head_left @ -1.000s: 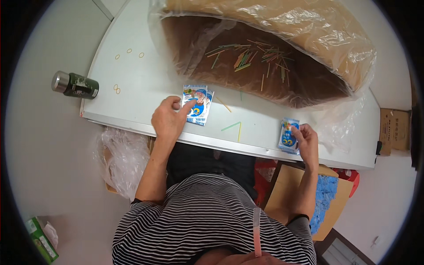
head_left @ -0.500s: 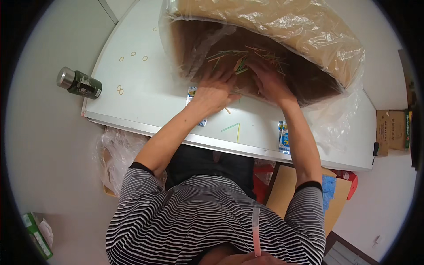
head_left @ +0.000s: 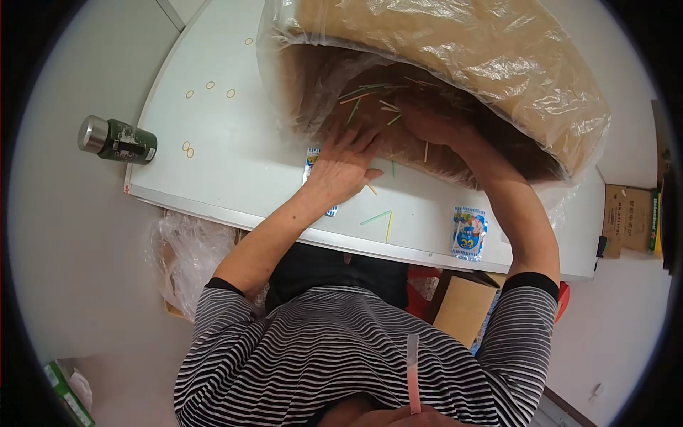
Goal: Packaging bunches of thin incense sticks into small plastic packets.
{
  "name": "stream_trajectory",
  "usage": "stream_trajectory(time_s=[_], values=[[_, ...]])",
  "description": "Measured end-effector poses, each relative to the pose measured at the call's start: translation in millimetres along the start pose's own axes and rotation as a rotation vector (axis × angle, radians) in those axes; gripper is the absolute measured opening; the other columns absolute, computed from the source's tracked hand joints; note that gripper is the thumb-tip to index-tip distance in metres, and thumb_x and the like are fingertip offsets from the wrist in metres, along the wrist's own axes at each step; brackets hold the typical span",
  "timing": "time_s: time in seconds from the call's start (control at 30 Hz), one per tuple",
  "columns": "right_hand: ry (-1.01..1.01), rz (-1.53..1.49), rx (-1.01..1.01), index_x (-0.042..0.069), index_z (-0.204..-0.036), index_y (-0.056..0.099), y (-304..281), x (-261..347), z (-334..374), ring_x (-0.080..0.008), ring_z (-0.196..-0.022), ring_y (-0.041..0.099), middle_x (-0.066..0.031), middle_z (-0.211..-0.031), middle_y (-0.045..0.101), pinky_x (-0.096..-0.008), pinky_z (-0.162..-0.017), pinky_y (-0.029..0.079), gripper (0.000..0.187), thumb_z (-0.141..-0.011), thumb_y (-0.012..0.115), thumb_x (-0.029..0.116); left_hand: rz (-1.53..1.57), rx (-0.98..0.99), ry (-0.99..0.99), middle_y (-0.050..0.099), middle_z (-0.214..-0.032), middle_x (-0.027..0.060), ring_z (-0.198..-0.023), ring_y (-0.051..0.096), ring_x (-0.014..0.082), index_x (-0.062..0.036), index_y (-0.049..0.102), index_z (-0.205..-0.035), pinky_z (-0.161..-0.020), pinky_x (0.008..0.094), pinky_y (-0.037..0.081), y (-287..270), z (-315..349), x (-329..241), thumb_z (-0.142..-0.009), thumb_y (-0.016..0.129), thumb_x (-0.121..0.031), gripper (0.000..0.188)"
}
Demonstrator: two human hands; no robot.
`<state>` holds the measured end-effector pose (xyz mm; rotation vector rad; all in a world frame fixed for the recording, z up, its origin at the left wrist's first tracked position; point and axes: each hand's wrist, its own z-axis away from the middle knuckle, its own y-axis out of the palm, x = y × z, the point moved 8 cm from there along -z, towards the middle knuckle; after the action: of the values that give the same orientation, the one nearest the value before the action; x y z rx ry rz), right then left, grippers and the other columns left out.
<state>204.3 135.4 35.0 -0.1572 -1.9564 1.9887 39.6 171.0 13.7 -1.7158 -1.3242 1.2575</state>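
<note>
Thin green, orange and pale straw-like sticks [head_left: 353,111] lie strewn in the shaded mouth of a brown box wrapped in clear plastic film [head_left: 455,39], at the far side of the white table [head_left: 235,146]. The right hand [head_left: 429,122] is in the box mouth, on the right of the visible sticks, so most of them lie to its left — a few pale and green ones sit right by its fingertips. Those near ones slant at differing angles; farther left, one green stick points roughly away from the person while others lie crosswise above it. The right hand is nearer to the short ones, the left hand [head_left: 346,158] to the leftmost. How tightly the right fingers are drawn together, or whether they grip anything, I cannot tell in the blur and shade. The left hand is palm down at the box's near edge, fingers loosely spread, partly covering a blue-and-white flat packet [head_left: 311,161]; an orange stick [head_left: 372,190] lies just beside it. A second blue-and-white packet [head_left: 469,233] lies on the table, below the right forearm — well apart from both hands.
</note>
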Motion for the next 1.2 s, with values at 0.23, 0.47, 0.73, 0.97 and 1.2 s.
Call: stream_trajectory(time_s=[0.23, 0.47, 0.73, 0.97, 1.2], values=[[0.156, 0.067, 0.264, 0.005, -0.136, 0.05, 29, -32, -15, -0.0338, -0.129, 0.046, -0.0197, -0.142, 0.048, -0.0413, -0.111, 0.036, 0.042, -0.097, 0.046, 0.019, -0.027, -0.031, -0.007, 0.051, -0.137, 0.0081, -0.129, 0.043, 0.0295, -0.0051, 0.056, -0.129, -0.111, 0.0524, 0.03, -4, 6, 6, -0.079, 0.072, -0.037, 0.062], [0.018, -0.178, -0.231, 0.0, -0.134, 0.051, 12, -147, 20, -0.0295, -0.119, 0.054, -0.0178, -0.132, 0.057, -0.0398, -0.107, 0.04, 0.04, -0.098, 0.047, 0.019, 0.027, -0.049, -0.014, 0.054, -0.134, 0.0066, -0.126, 0.046, 0.0275, -0.0053, 0.059, -0.125, -0.109, 0.0498, 0.033, -6, 2, 3, -0.076, 0.075, -0.03, 0.058], [0.171, -0.429, -0.084, 0.002, -0.132, 0.054, -1, -126, 24, -0.0317, -0.12, 0.055, -0.0184, -0.132, 0.058, -0.0391, -0.106, 0.042, 0.041, -0.097, 0.053, 0.023, 0.018, -0.018, -0.04, 0.055, -0.134, 0.0058, -0.125, 0.047, 0.0268, -0.0066, 0.059, -0.126, -0.11, 0.049, 0.033, -2, 6, 9, -0.076, 0.075, -0.028, 0.057], [0.128, -0.613, -0.05, 0.005, -0.138, 0.049, 2, -144, 36, -0.033, -0.124, 0.052, -0.0204, -0.137, 0.053, -0.0388, -0.108, 0.041, 0.049, -0.092, 0.059, 0.017, 0.039, -0.02, -0.011, 0.055, -0.133, 0.0057, -0.126, 0.047, 0.0259, -0.0068, 0.058, -0.127, -0.111, 0.0495, 0.031, -3, -1, 4, -0.075, 0.076, -0.026, 0.058], [-0.125, -0.225, 0.159, 0.003, -0.143, 0.04, -6, -85, 21, -0.035, -0.131, 0.045, -0.0206, -0.143, 0.044, -0.039, -0.111, 0.037, 0.061, -0.088, 0.064, 0.013, 0.049, -0.034, -0.044, 0.056, -0.131, 0.0057, -0.124, 0.047, 0.0254, -0.0062, 0.059, -0.125, -0.112, 0.0491, 0.03, -7, 5, 10, -0.074, 0.076, -0.025, 0.057]])
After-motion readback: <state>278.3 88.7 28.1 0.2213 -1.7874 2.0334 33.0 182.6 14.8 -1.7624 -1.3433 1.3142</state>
